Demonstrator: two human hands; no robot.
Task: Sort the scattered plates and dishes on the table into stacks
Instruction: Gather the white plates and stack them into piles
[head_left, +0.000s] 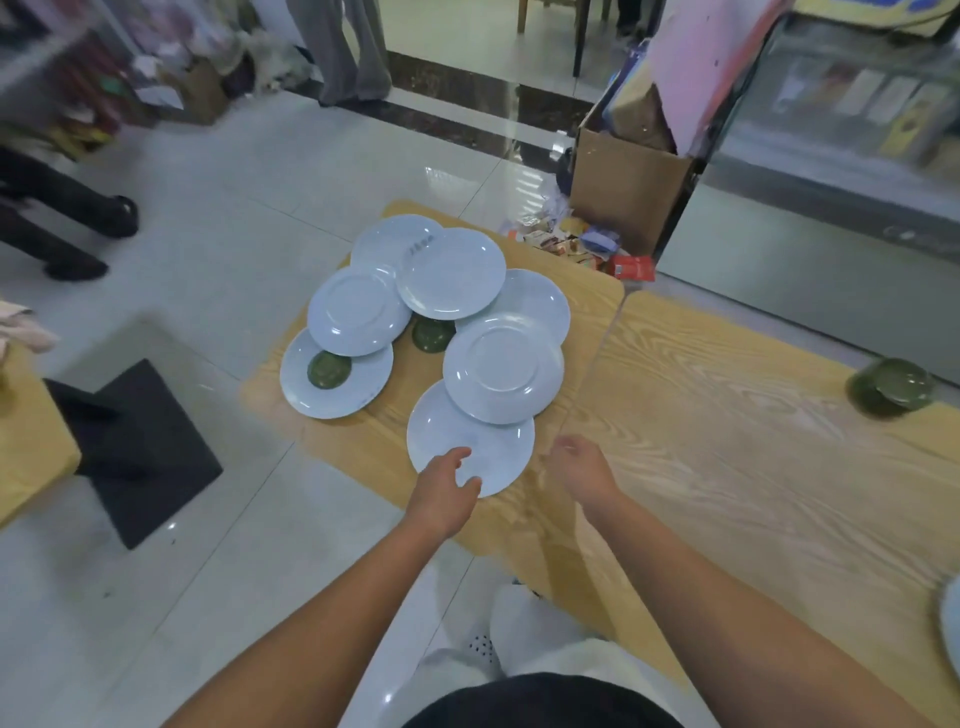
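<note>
Under the left hand (441, 493) lies the nearest plate's (493, 457) rim

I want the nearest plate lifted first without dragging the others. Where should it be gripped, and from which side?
Take the nearest plate by its near rim, coming from the person's side, where the left hand already rests. Its far edge lies under the upside-down plate, so that side is blocked. The right hand hovers open beside the free right edge and could steady it.

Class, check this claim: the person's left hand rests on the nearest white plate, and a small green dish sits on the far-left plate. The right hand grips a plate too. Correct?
Not quite. In the head view the right hand holds nothing; it hovers over the bare table. The left hand on the nearest plate and the green dish are right.
</note>
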